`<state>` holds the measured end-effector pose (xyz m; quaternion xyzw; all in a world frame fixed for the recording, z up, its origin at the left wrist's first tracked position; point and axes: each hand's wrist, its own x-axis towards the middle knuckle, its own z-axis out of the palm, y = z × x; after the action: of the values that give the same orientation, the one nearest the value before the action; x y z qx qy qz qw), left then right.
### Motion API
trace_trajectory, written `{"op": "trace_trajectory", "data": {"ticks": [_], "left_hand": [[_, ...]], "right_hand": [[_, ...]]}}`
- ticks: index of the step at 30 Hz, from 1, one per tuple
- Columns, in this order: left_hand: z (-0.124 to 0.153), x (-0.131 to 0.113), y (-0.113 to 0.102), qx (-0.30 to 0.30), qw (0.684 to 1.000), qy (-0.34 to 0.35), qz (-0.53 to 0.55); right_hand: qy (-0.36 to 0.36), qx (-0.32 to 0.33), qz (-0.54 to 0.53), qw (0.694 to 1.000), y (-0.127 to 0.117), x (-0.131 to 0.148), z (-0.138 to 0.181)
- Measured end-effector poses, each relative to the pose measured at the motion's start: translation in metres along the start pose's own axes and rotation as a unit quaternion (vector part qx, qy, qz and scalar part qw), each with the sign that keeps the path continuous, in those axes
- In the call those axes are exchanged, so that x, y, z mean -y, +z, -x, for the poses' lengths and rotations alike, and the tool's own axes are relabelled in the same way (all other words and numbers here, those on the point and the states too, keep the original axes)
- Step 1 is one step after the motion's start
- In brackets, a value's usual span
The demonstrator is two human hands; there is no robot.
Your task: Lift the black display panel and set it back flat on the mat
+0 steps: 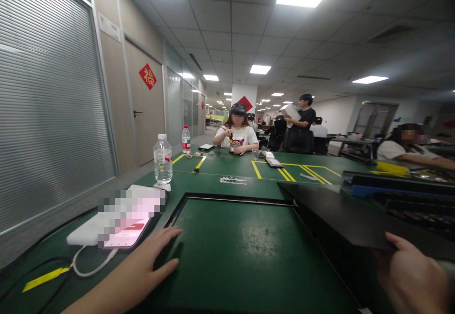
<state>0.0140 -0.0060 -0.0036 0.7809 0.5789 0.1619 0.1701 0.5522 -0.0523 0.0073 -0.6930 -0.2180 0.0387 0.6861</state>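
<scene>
My left hand [147, 262] lies flat and open on the left edge of a black-framed green panel [245, 257] on the table, fingers spread, just beside a phone [126, 231] resting on a white power bank [88, 232]. My right hand [412, 276] is at the lower right, its thumb on top of the near edge of a dark flat tray [341, 209] that it grips; the fingers under the tray are hidden.
A water bottle [163, 159] stands behind the phone and a second bottle [186, 139] farther back. A white cable [90, 269] and yellow tape lie near my left arm. A blue tray [391, 186] sits at right. People sit across the green table [227, 164]; another stands behind.
</scene>
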Motion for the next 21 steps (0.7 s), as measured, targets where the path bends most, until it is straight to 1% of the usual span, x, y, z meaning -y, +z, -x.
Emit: {"op": "trace_trajectory", "data": {"ticks": [3,5,7,9,11,15,21], "left_hand": [[0.000,-0.001,-0.001,-0.016,1.000,-0.007,-0.002],[0.000,-0.004,-0.003,-0.025,1.000,-0.013,-0.010],[0.000,-0.007,-0.006,-0.024,0.999,-0.018,-0.021],[0.000,-0.009,-0.007,-0.020,0.999,-0.021,-0.031],[0.000,-0.010,-0.007,-0.017,0.999,-0.021,-0.037],[0.000,-0.008,-0.007,-0.023,0.999,-0.013,-0.041],[0.001,-0.006,-0.005,-0.031,0.999,-0.010,-0.037]], "right_hand": [[0.045,-0.006,-0.062,0.997,0.002,0.010,0.005],[0.095,-0.021,-0.111,0.989,0.006,0.016,0.008],[0.161,-0.055,-0.169,0.971,0.012,0.022,0.010],[0.226,-0.095,-0.222,0.944,0.018,0.027,0.012],[0.274,-0.124,-0.257,0.919,0.021,0.031,0.014],[0.313,-0.150,-0.289,0.892,0.021,0.033,0.016],[0.338,-0.153,-0.308,0.876,0.020,0.025,0.012]]}}
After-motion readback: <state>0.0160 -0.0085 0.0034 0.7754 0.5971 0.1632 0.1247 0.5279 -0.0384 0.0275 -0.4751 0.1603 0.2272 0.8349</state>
